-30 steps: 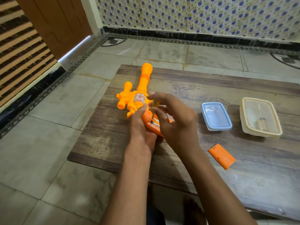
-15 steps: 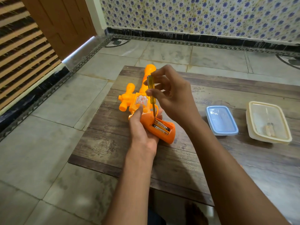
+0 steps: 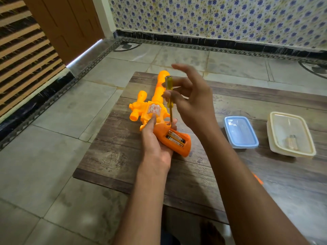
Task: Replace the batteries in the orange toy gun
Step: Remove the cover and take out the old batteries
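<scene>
The orange toy gun [image 3: 155, 105] lies on the wooden table [image 3: 221, 112], barrel pointing away. Its grip compartment is uncovered and shows two batteries [image 3: 175, 137] side by side. My left hand [image 3: 155, 142] grips the gun at the grip, thumb on the sticker. My right hand [image 3: 191, 99] holds a yellow-handled screwdriver [image 3: 169, 96] upright between thumb and fingers, the other fingers spread. The screwdriver's tip rests at the top of the grip, just above the batteries.
A blue-rimmed lid [image 3: 240, 132] lies right of the gun. Further right stands a cream plastic box [image 3: 292, 133] with a small item inside. The orange battery cover [image 3: 257, 179] peeks out behind my right forearm. Tiled floor surrounds the low table.
My right hand has lifted away from the grip, bringing the screwdriver upright and uncovering the batteries. Its fingers have spread. The left hand has kept its hold on the gun.
</scene>
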{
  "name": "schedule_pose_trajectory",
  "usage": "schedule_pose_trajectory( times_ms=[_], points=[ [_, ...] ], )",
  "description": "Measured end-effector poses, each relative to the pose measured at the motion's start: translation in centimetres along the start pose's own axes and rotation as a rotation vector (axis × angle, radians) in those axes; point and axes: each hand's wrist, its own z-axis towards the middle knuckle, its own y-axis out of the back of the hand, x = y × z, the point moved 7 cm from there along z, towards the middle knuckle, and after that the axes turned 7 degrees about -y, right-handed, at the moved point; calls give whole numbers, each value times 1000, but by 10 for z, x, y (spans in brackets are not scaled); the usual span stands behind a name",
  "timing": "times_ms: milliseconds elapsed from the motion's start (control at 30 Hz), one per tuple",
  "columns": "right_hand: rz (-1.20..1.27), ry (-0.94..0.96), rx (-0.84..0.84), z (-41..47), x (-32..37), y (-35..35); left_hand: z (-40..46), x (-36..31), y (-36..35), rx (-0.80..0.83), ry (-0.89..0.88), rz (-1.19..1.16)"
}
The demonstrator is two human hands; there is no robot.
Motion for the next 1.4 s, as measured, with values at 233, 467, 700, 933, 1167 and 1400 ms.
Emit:
schedule_pose_trajectory(
  times_ms=[233,467,700,933,1167,1400],
  points=[
    [221,4,-186,-49,-9,26,5,4,1,5,3,-10],
    [296,-26,-209,-54,-15,24,6,6,3,0,11,-1],
    [174,33,-174,-50,-11,17,11,8,5,53,2,31],
    [48,133,-159,-48,-8,17,9,10,4,54,33,6],
    [-71,234,-146,-48,0,13,4,11,-1,69,68,-44],
    [-150,360,-123,-56,12,8,-2,7,-5,96,36,-41]
  ],
)
